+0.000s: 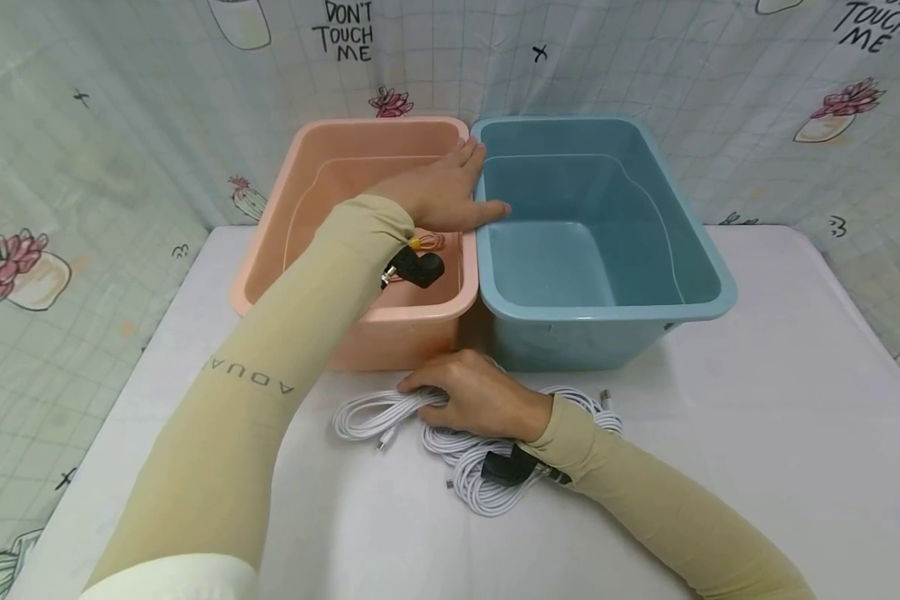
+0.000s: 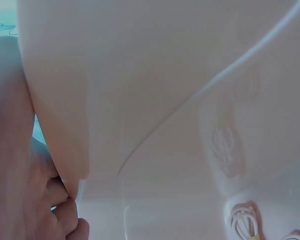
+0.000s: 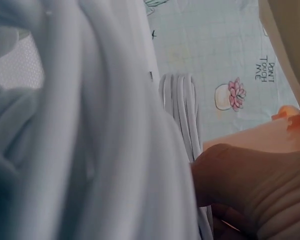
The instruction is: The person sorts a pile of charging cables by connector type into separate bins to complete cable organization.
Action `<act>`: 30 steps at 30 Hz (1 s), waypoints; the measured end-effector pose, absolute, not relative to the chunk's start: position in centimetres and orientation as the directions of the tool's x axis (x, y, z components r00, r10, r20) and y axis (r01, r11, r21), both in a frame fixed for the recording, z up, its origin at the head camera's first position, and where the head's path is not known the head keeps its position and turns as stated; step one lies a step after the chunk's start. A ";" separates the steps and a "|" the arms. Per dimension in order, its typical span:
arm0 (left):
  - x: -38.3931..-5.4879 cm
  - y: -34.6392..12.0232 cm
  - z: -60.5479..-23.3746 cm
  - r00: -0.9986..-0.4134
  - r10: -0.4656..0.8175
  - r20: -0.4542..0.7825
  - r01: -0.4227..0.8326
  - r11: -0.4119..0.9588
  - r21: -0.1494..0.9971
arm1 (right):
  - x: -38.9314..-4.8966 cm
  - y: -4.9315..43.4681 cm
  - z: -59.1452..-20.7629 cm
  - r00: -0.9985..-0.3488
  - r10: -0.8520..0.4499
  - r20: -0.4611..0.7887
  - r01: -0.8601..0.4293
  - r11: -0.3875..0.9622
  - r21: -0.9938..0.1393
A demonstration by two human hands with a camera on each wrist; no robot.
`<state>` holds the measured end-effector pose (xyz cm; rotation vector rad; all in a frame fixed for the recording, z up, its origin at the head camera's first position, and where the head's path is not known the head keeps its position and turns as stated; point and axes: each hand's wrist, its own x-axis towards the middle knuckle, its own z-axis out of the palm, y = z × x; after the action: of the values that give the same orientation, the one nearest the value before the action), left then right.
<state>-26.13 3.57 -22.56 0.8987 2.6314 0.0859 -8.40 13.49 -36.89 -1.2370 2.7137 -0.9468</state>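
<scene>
My left hand (image 1: pixel 450 187) lies across the adjoining rims of a pink bin (image 1: pixel 360 315) and a blue bin (image 1: pixel 607 314), its thumb stretched over the blue side. In the left wrist view its fingers (image 2: pixel 65 215) touch the bin edge. My right hand (image 1: pixel 487 398) pinches a coiled white cable (image 1: pixel 375 417) in front of the bins; its plug end hangs at the left. Under and beside that hand lie more white cable coils (image 1: pixel 487 496), partly hidden by the wrist. White strands (image 3: pixel 182 110) rise beside the right thumb in the right wrist view.
Inside the pink bin lies a cable bundle with a yellow tie (image 1: pixel 416 243); the left wrist view also shows a coiled cable (image 2: pixel 245 220) there. Bins and cables stand on a white-covered table (image 1: pixel 780 375). A patterned curtain (image 1: pixel 570 50) hangs behind.
</scene>
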 end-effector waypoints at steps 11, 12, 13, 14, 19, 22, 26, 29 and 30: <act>-25.9 3.5 -22.5 -0.737 0.594 -0.323 0.569 0.803 0.178 | -8.1 13.5 -36.0 -0.676 -0.695 0.242 -0.694 0.492 -0.526; -25.9 3.5 -22.5 -0.737 0.594 -0.322 0.568 0.803 0.179 | -8.0 13.5 -35.9 -0.675 -0.698 0.241 -0.695 0.490 -0.526; -25.9 3.5 -22.5 -0.737 0.595 -0.321 0.570 0.802 0.178 | -8.0 13.6 -35.8 -0.673 -0.700 0.240 -0.696 0.489 -0.526; -25.9 3.5 -22.5 -0.735 0.597 -0.322 0.573 0.801 0.176 | -8.0 13.6 -35.7 -0.671 -0.701 0.241 -0.697 0.487 -0.526; -26.0 3.7 -22.6 -0.732 0.600 -0.322 0.578 0.797 0.172 | -7.9 13.8 -35.5 -0.656 -0.711 0.252 -0.712 0.472 -0.520; -25.9 3.7 -22.6 -0.737 0.594 -0.323 0.568 0.803 0.180 | -7.8 13.9 -35.3 -0.642 -0.722 0.258 -0.722 0.458 -0.519; -25.8 3.7 -22.6 -0.739 0.588 -0.328 0.559 0.807 0.190 | -7.7 14.1 -35.0 -0.613 -0.742 0.271 -0.746 0.431 -0.508; -25.8 3.7 -22.6 -0.737 0.587 -0.335 0.557 0.808 0.192 | -7.6 14.2 -34.7 -0.591 -0.754 0.289 -0.765 0.409 -0.498; -25.8 3.6 -22.6 -0.736 0.588 -0.335 0.557 0.808 0.194 | -7.6 14.2 -34.6 -0.585 -0.755 0.294 -0.768 0.401 -0.498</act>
<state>-25.81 3.62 -22.61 0.8628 2.6109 0.1134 -7.60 14.21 -34.61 -1.4399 2.6475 -0.9605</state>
